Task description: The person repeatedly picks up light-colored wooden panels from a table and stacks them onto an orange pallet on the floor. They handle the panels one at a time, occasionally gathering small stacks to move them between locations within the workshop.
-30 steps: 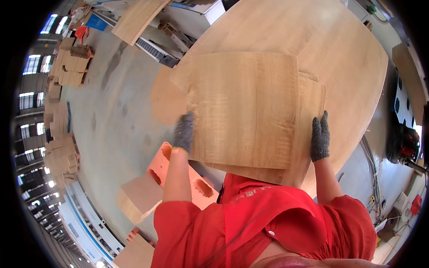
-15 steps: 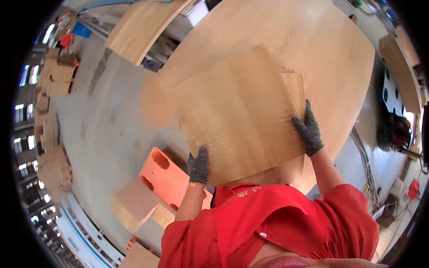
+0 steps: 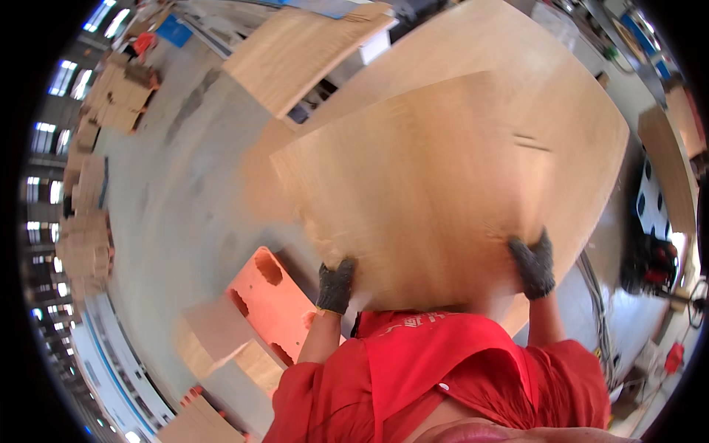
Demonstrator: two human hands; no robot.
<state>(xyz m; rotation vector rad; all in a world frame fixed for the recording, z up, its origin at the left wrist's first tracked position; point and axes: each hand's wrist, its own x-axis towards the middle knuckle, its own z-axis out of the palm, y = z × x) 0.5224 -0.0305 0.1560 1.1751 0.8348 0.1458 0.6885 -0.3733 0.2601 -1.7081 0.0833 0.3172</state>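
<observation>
A broad, thin light-brown wood sheet (image 3: 399, 192) is held in front of my body, its right part smeared by motion. My left hand (image 3: 336, 286), in a dark grey knit glove, grips its near left edge. On the near right side, my right hand (image 3: 533, 267), gloved alike, is closed on the sheet with the thumb and fingers at its edge. Beyond and partly beneath the sheet lies a large light wood board (image 3: 576, 96). Whether several sheets are stacked in my hands I cannot tell.
An orange-pink slotted stand (image 3: 277, 295) is at the near left, beside a brown board (image 3: 214, 325). A wood-topped table (image 3: 303, 55) stands at the far left. Stacked cardboard (image 3: 114, 96) lines the left side. Cables (image 3: 597, 303) run along the floor at right.
The sheet has shifted and turned, now hiding the smaller pieces seen at its right side. My right hand has moved right and nearer; my left hand slightly right and nearer. The view has also shifted.
</observation>
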